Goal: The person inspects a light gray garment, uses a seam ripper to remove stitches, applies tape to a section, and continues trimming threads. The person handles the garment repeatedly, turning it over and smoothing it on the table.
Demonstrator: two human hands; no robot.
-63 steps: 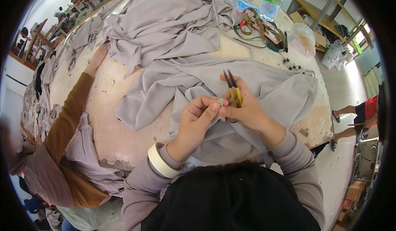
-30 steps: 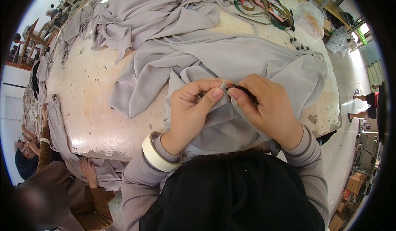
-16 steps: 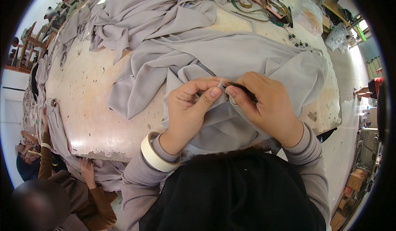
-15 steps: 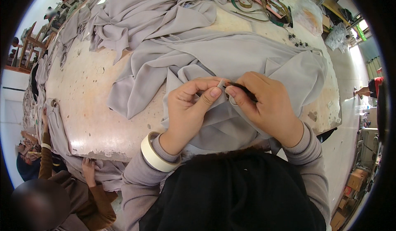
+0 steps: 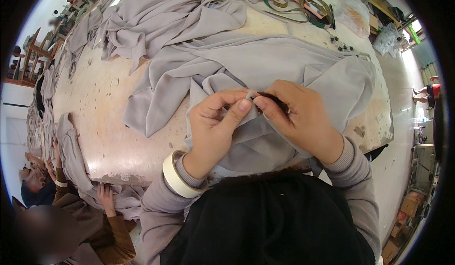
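In the head view, the left hand (image 5: pixel 215 125) pinches a raised edge of the soft grey draped cloth (image 5: pixel 275 59); the right hand (image 5: pixel 303 118) grips a dark slender tool (image 5: pixel 277 99) (mostly hidden) beside that edge, the cloth spreading beneath both.

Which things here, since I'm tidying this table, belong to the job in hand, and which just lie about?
In the job:
- smooth grey cloth, pinched by the left hand
- dark slender tool, partly hidden in the right hand

Apparently lying about:
- tangled green, tan and pink flat tapes
- clear plastic bag
- small black pieces
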